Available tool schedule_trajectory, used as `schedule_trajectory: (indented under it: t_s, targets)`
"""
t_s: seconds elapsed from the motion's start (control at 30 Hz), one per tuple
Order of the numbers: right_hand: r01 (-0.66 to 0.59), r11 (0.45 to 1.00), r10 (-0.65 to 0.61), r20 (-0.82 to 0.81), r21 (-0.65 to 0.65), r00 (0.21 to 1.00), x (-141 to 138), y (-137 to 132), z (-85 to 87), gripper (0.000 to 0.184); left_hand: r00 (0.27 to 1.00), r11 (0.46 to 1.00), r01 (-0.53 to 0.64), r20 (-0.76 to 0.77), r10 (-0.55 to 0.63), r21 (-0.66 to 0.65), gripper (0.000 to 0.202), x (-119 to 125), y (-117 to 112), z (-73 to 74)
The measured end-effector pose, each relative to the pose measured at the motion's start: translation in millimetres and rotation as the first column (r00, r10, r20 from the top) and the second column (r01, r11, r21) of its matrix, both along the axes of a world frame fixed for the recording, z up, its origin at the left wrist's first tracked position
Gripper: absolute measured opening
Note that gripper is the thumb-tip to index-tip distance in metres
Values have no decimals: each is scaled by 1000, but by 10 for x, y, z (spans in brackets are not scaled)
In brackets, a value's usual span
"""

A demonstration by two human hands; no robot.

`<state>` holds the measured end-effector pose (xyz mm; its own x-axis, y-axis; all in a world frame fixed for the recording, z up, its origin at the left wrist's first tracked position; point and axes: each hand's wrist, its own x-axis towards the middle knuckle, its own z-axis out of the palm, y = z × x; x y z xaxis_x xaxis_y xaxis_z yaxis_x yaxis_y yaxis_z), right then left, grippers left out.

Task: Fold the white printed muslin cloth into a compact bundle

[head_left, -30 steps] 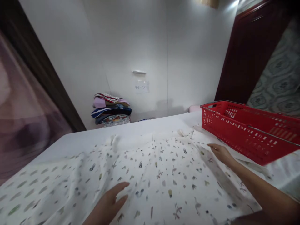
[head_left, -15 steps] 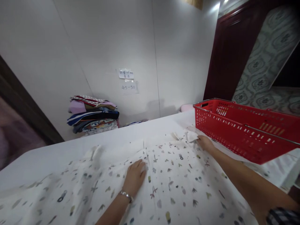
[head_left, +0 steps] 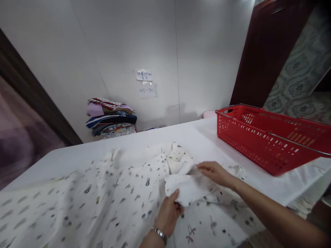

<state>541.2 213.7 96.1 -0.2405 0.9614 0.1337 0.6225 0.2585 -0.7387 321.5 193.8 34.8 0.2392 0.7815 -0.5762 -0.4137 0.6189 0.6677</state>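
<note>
A white cloth [head_left: 129,196] printed with small plants and shapes lies rumpled over the table [head_left: 108,146]; whether it is a garment or a sheet I cannot tell. My left hand [head_left: 169,210], with a metal-banded watch or bracelet at the wrist, pinches a folded-over plain white edge of this cloth between thumb and fingers. To its right, my right hand [head_left: 213,172] grips the same turned-over part near its upper corner. Between the hands the plain underside shows, and a bunched fold stands up just behind it.
A red plastic basket [head_left: 248,144] with metal handles stands at the table's right. Behind the far edge is a stack of folded clothes [head_left: 111,119]. Paper labels [head_left: 147,90] hang on the pale wall; a purple curtain-like cloth [head_left: 23,137] is at the left.
My right hand has drawn the cloth's right edge inward and left, folding it over. My left hand has gone from lying flat on the cloth to pinching the folded edge.
</note>
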Motion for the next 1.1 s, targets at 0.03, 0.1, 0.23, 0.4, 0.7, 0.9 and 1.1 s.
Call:
schedule_trajectory:
  t_s: [0.03, 0.1, 0.23, 0.4, 0.7, 0.9, 1.1]
  targets:
    - [119, 993, -119, -25, 2, 993, 111, 98, -64, 29, 999, 999, -35, 3, 35, 10, 34, -29, -40, -8]
    - [235, 970, -236, -20, -68, 971, 244, 269, -228, 33, 996, 995, -86, 7, 85, 52, 31, -60, -114, 16]
    - [300, 931, -302, 24, -208, 953, 163, 423, -540, 44, 990, 987, -124, -50, 129, 102, 32, -37, -284, 107]
    - [269, 944, -285, -61, -190, 957, -93, 486, -691, 61, 985, 979, -142, -77, 155, 143, 38, -70, -558, 66]
    - [36, 993, -61, 225, 114, 972, -191, 445, -522, 18, 970, 949, -106, -180, 165, 296, 47, -323, -811, 12]
    - [60, 944, -126, 186, 325, 974, -533, 101, 107, 21, 961, 932, -92, -215, 176, 350, 49, -392, -726, 28]
    - [197, 922, -272, 195, 334, 942, -410, -94, 663, 24, 943, 880, -53, -267, 200, 472, 51, -376, -731, 215]
